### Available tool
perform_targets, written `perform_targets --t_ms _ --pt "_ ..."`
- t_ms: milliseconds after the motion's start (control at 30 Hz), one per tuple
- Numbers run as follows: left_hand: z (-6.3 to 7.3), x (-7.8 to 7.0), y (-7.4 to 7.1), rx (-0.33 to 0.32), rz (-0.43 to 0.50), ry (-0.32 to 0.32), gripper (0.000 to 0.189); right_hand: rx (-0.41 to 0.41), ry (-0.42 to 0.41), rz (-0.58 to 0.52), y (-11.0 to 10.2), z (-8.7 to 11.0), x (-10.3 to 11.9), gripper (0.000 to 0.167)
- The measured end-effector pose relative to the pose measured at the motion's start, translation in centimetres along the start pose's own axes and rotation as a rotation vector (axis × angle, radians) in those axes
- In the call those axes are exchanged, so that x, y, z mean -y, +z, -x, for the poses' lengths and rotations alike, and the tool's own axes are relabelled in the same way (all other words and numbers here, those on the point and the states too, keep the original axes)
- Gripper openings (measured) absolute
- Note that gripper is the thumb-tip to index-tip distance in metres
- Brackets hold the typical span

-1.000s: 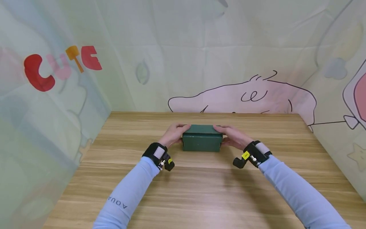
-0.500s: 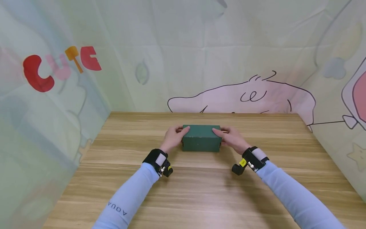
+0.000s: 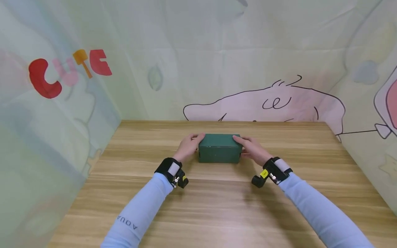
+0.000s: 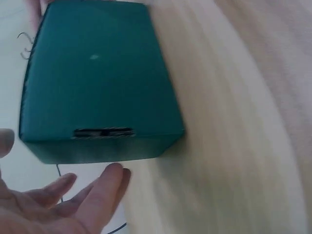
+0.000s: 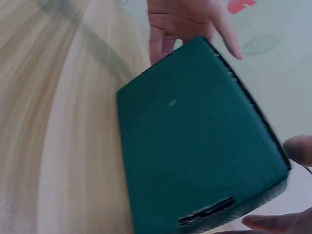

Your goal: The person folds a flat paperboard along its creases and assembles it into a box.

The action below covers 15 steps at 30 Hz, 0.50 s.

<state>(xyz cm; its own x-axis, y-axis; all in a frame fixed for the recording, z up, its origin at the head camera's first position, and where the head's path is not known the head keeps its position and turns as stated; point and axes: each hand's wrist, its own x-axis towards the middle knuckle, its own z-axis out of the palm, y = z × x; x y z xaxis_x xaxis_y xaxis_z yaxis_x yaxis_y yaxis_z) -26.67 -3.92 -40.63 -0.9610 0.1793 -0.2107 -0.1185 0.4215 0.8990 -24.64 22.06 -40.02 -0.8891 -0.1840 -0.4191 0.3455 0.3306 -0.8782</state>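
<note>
A dark green cardboard box sits on the wooden table with its lid down. My left hand is at the box's left end, its thumb by the top corner in the head view. The left wrist view shows those fingers extended just off the end face, which has a narrow slot. At the opposite end is my right hand, thumb at the lid's edge. In the right wrist view that thumb meets the top edge, while the other fingers lie loosely beside the end face, partly out of frame.
The wood-grain table ends at a printed cloth backdrop behind and on both sides. Each wrist carries a black strap with a small camera; the left strap and the right strap both stay off the box.
The lid, its front edge slightly raised one second ago, has come down flush on the box. Both hands have shifted only a little at the ends; the box has stayed in place.
</note>
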Motion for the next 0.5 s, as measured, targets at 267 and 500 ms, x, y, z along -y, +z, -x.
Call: perform_targets --t_ms 267,500 --pt "-0.45 -0.61 -0.58 0.162 0.073 -0.076 0.072 0.089 -0.002 0.059 -1.01 0.03 0.59 0.090" --pt "-0.48 -0.16 -0.63 0.212 0.081 -0.085 0.076 0.131 -0.002 0.036 -1.11 -0.10 0.12 0.092"
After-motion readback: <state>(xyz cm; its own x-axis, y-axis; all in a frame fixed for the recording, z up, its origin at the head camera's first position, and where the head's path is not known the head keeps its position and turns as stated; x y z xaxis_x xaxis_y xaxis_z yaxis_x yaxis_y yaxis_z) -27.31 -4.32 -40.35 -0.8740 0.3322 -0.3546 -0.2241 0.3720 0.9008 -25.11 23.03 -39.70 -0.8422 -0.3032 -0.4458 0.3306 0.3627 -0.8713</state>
